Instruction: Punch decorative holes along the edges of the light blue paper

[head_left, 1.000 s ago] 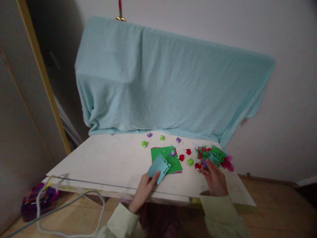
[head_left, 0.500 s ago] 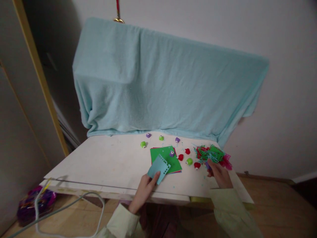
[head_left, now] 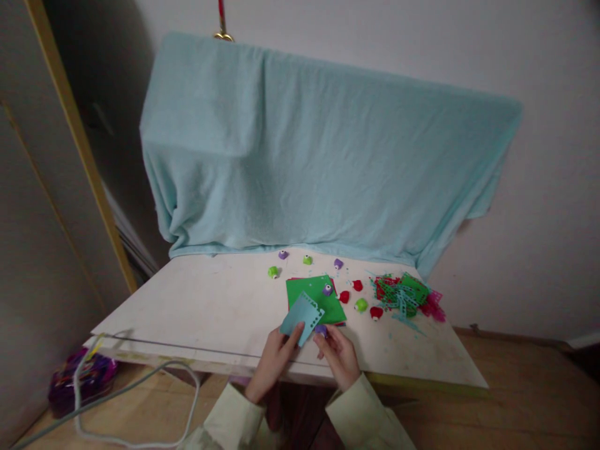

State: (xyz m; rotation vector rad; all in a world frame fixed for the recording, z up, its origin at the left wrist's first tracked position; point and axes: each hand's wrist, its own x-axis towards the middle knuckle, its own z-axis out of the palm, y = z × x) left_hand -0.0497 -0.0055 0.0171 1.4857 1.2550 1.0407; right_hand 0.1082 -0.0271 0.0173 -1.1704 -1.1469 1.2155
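My left hand point(head_left: 276, 359) pinches a light blue sheet of paper point(head_left: 298, 317) with punched holes along its far and right edges. Between the fingers of my right hand point(head_left: 341, 355) is a small purple paper punch point(head_left: 321, 330), close to the sheet's right corner; I cannot tell whether the paper sits inside it. Behind the blue sheet lies a stack of coloured paper, green on top point(head_left: 334, 306), with another purple punch point(head_left: 327, 289) resting on it. Red punches point(head_left: 376, 314) and a green punch point(head_left: 360, 305) lie to the right of the stack.
A heap of punched paper scraps point(head_left: 405, 297) covers the table's right part. More punches, such as a green one point(head_left: 273, 272), stand farther back on the white table point(head_left: 197, 306). Behind hangs a light blue cloth point(head_left: 328, 156). A grey cable point(head_left: 194, 381) loops off the front left edge.
My right hand has moved left from beside the scrap heap to the blue sheet, carrying the purple paper punch. My left hand still holds the sheet in nearly the same place.
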